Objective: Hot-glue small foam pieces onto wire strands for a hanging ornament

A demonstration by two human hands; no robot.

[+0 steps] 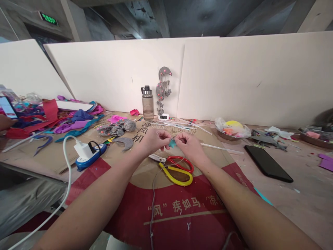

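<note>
Both hands meet over the middle of the cardboard sheet. My left hand pinches the left side of a small teal star-shaped piece. My right hand has its fingers closed on the right side of the same piece. A grey cord runs from near the hands down over the red print. Just below the hands lie scissors with one red and one yellow handle. A grey crescent lies left of my left hand.
Around the hands are a bottle, a small clock, a hanging grey ornament, a phone, a blue power strip, a bowl and coloured scraps. Another person's hand is at far left.
</note>
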